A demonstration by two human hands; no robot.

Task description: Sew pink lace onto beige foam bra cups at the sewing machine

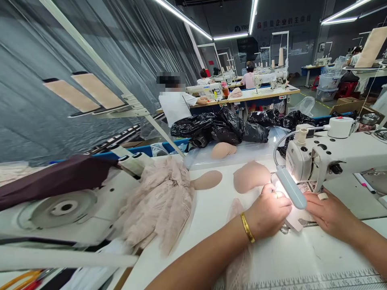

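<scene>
At the needle end of a white sewing machine (328,155), my left hand (269,211) is closed, its fingers pinched on a pale pink piece of fabric (294,222). My right hand (331,209) lies on the other side of the needle area, fingers stretched forward and fairly flat over the work. A grey lamp head (292,188) shines between the hands and hides some fingertips and part of the fabric. Just beyond my left hand lies a beige moulded cup (252,177), with another flat beige cup (208,180) farther left.
Crumpled pink lace (163,197) lies at the left of the table. Black plastic bags (223,127) and stacked beige cups (223,150) are behind. A thread stand (133,106) rises at left. A ruler strip (338,280) runs along the front. A person in white (175,106) sits ahead.
</scene>
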